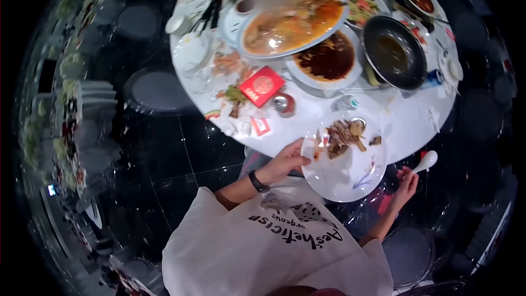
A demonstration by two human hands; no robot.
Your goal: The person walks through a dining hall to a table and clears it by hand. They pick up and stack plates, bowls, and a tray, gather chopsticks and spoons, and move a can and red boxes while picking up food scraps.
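My left hand, with a dark band on its wrist, grips the left rim of a white plate. Food scraps lie heaped on the plate's far half, and a blue leaf pattern marks its near side. The plate is at the table's near edge, in front of my shirt. Off to the right, past the table edge, my right hand is closed on the handle of a white soup spoon. The spoon's bowl points up and away from me.
The round table carries an oval platter of orange stew, a dish of dark sauce and a black pan. Nearer stand a red box, a can and a blue can. A grey stool is behind my right arm.
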